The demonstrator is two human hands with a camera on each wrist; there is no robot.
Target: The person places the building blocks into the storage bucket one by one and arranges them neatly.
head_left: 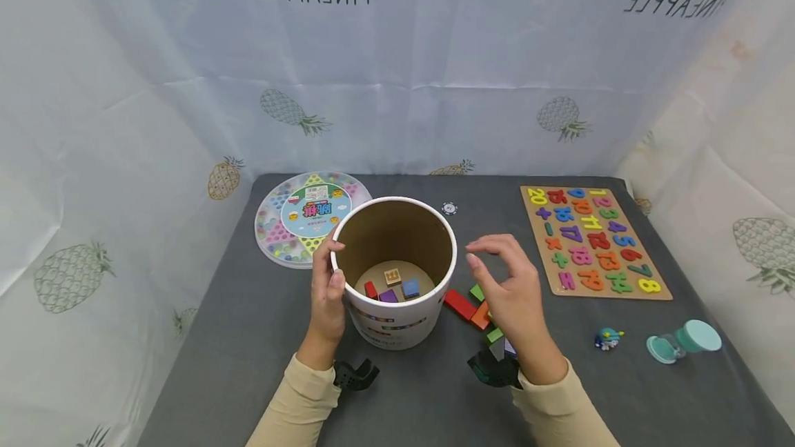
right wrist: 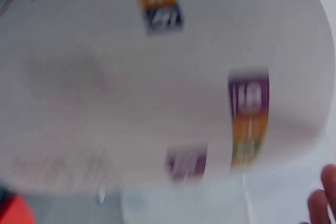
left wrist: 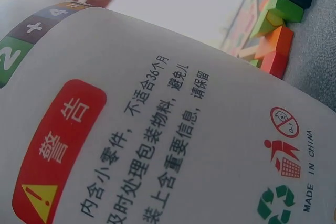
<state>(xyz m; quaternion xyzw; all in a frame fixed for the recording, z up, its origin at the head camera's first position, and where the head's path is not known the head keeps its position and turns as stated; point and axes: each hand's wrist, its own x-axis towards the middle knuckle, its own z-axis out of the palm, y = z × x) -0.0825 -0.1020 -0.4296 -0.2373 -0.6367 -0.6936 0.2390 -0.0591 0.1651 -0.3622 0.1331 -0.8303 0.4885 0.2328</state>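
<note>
A white paper bucket (head_left: 397, 330) with coloured number strips stands on the dark grey table. My left hand (head_left: 326, 295) grips its rim at the left side. On the bucket's floor lie several small blocks, among them a blue block (head_left: 410, 287), a purple block (head_left: 388, 296) and a tan block (head_left: 392, 277). Just right of the rim is my right hand (head_left: 512, 288), thumb and index finger apart with nothing between them. Below it, partly hidden by it, loose blocks lie on the table, including a red block (head_left: 459, 305) and an orange block (head_left: 480, 316). The right wrist view is blurred.
Behind the bucket at left lies a round star-patterned game board (head_left: 286, 230), with a poker chip (head_left: 449, 208) near the back. A wooden number board (head_left: 596, 241) occupies the right. In front of it are a small figurine (head_left: 608, 338) and a teal hourglass (head_left: 683, 341).
</note>
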